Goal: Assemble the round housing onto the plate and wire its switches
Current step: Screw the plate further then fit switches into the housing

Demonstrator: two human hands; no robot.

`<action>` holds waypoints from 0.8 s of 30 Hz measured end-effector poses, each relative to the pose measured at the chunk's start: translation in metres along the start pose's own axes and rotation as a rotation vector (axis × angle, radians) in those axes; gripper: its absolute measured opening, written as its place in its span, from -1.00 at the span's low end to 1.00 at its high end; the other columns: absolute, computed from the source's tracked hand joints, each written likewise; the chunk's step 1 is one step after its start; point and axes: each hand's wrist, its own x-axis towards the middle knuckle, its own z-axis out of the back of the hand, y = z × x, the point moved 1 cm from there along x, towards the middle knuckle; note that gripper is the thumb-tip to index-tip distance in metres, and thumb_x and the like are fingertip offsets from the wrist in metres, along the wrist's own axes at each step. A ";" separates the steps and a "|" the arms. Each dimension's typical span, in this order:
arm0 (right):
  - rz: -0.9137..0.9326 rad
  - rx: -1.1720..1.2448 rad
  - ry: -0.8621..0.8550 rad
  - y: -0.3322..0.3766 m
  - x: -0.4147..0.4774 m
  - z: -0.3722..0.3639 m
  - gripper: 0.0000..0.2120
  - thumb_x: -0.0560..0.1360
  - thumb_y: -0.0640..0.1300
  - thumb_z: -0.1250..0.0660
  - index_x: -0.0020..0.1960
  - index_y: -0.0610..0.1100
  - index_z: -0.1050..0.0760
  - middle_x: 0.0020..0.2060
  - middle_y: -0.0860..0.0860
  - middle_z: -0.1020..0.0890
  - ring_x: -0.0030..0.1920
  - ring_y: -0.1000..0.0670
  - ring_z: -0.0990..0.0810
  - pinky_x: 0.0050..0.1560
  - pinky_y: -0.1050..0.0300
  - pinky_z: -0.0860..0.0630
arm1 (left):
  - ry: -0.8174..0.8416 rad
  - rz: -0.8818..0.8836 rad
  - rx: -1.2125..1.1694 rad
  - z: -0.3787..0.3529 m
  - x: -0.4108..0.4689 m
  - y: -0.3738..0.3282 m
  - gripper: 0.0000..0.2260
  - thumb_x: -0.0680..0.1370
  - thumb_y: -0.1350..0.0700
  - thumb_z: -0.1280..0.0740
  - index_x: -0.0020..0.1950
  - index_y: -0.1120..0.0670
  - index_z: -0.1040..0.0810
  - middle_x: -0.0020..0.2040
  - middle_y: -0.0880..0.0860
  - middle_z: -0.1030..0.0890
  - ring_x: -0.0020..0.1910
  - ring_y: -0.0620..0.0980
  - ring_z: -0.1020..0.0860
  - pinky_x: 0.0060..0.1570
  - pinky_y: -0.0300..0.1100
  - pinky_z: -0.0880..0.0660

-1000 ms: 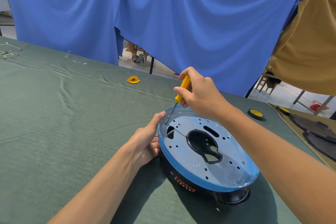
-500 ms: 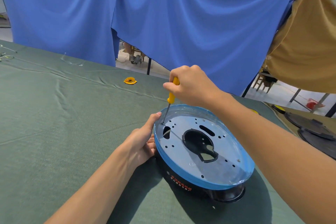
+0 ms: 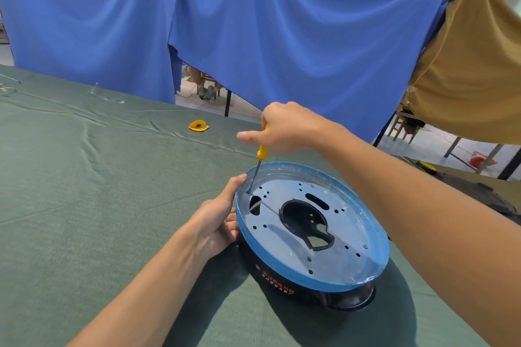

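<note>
Since the earlier frame the right hand (image 3: 284, 128) has rolled round on the screwdriver (image 3: 262, 151). The top of the yellow handle, then showing above the knuckles, is now covered, and the thumb juts out to the left. The tip has stayed at the same hole near the plate's left edge, and the left hand (image 3: 218, 222) has not left the rim.

Head view: the plate (image 3: 335, 260), a round sheet-metal disc with a blue-filmed lip, lies on top of the black round housing (image 3: 277, 280). Both sit on the green-clothed tabletop (image 3: 84, 205), close in front of the person. The right hand's fingers are curled tight round the screwdriver handle, wrist raised, forearm reaching in from the right above the plate. The shaft slants down and left to the hole. Whether a screw sits under the tip is too small to tell.

The left hand braces the assembly. Its thumb lies straight up along the blue lip just beside the shaft, and its fingers are curled in under the overhang against the housing wall.

The plate looks stiff and thin, probably light, and its filmed lip is likely slick. The housing wall under the lip looks the surer hold, as downward pressure from the driver could tip or slide the stack on the cloth. No switches or wiring show.

Beyond lie a small yellow piece (image 3: 198, 125), a blue curtain (image 3: 282, 36) and a tan cloth (image 3: 473, 65).
</note>
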 end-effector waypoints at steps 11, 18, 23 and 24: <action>-0.013 -0.013 0.057 0.001 -0.003 0.002 -0.61 0.53 0.18 -0.26 -0.25 -0.13 -0.39 -0.36 -0.02 -0.50 -0.37 -0.01 -0.46 -0.41 0.14 -0.33 | -0.006 0.001 0.000 0.000 0.000 0.000 -0.53 0.45 -0.18 -0.45 0.09 0.21 -0.60 -0.20 0.16 -0.70 -0.33 0.08 -0.66 -0.23 -0.06 -0.59; 0.033 -0.031 0.102 0.003 -0.009 0.010 -0.76 0.53 -0.12 -0.22 0.15 -0.17 -0.46 -0.15 -0.06 -0.58 -0.21 -0.07 -0.54 -0.39 0.18 -0.41 | -0.007 0.009 -0.007 0.001 0.001 0.001 -0.49 0.43 -0.18 -0.48 0.13 0.21 -0.58 -0.16 0.17 -0.70 -0.29 0.10 -0.66 -0.23 -0.05 -0.59; 0.007 -0.054 0.017 0.003 -0.010 0.000 -0.66 0.58 0.17 -0.20 -0.04 -0.13 -0.39 -0.22 0.00 -0.43 -0.08 -0.14 -0.48 -0.21 0.04 -0.36 | -0.006 -0.005 -0.010 0.001 0.000 0.000 -0.51 0.44 -0.17 -0.48 0.12 0.21 -0.59 -0.15 0.17 -0.71 -0.27 0.10 -0.66 -0.16 -0.04 -0.60; -0.004 -0.036 0.073 0.003 -0.012 0.003 -0.62 0.55 0.22 -0.22 0.06 -0.11 -0.37 -0.19 0.01 -0.45 -0.07 -0.11 -0.49 -0.21 0.04 -0.38 | -0.002 -0.005 -0.010 0.001 0.000 0.000 -0.52 0.44 -0.17 -0.47 0.11 0.21 -0.59 -0.17 0.16 -0.70 -0.30 0.08 -0.66 -0.21 -0.06 -0.60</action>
